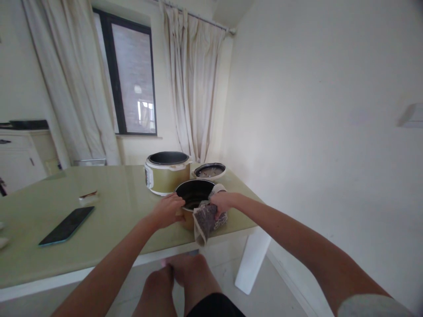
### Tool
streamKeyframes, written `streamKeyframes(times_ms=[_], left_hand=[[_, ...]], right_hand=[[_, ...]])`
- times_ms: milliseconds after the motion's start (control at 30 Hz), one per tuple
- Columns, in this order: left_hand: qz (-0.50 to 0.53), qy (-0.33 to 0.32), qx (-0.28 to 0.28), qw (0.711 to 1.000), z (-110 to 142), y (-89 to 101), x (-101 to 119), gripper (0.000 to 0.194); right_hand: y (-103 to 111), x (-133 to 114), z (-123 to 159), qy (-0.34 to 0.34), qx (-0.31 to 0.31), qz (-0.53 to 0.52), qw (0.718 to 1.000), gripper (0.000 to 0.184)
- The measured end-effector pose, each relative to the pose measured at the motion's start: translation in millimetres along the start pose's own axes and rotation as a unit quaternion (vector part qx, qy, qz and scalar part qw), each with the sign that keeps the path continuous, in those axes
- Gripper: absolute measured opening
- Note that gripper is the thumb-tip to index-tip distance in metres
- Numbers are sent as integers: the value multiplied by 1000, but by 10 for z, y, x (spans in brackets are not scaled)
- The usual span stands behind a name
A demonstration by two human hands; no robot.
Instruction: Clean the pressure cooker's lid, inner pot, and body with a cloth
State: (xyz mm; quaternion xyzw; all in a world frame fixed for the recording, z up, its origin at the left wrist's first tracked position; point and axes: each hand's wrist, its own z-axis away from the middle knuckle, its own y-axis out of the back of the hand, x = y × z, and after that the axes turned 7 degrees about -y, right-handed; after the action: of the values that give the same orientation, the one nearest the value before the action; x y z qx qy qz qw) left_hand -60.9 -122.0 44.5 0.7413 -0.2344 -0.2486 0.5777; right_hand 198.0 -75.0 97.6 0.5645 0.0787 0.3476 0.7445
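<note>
An inner pot (pixel 189 220), dark inside and golden-brown outside, stands near the front edge of the table. My left hand (pixel 169 209) grips its left rim, fingers over the edge. A grey patterned cloth with a pale border (pixel 205 220) is bunched in my right hand (pixel 222 202) at the pot's right rim, part of it hanging down outside. Behind the pot sits a gold and white electric cooker body (pixel 170 176), open at the top. Its round lid (pixel 209 171) appears to lie upside down beside it, to the right.
On the left of the greenish tabletop (pixel 119 233) lies a dark phone or tablet (pixel 68 225). A small packet (pixel 87 197) is behind it. The white wall (pixel 313 132) rises close on the right. Curtains (pixel 193 83) hang at the back.
</note>
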Motion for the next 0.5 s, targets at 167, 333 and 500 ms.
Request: streamKeyframes(times_ms=[167,333,500], left_hand=[[-6,9,-14,1000,-53,11,158,27],[-5,4,-15,1000,-126,-34,368,24],[12,-21,62,998,31,-109,137,15]], right_hand=[[17,-138,-84,7,-19,-17,1000,71],[36,-461,-225,22,-18,-108,994,65],[63,-302,-137,20,-39,-90,995,64]])
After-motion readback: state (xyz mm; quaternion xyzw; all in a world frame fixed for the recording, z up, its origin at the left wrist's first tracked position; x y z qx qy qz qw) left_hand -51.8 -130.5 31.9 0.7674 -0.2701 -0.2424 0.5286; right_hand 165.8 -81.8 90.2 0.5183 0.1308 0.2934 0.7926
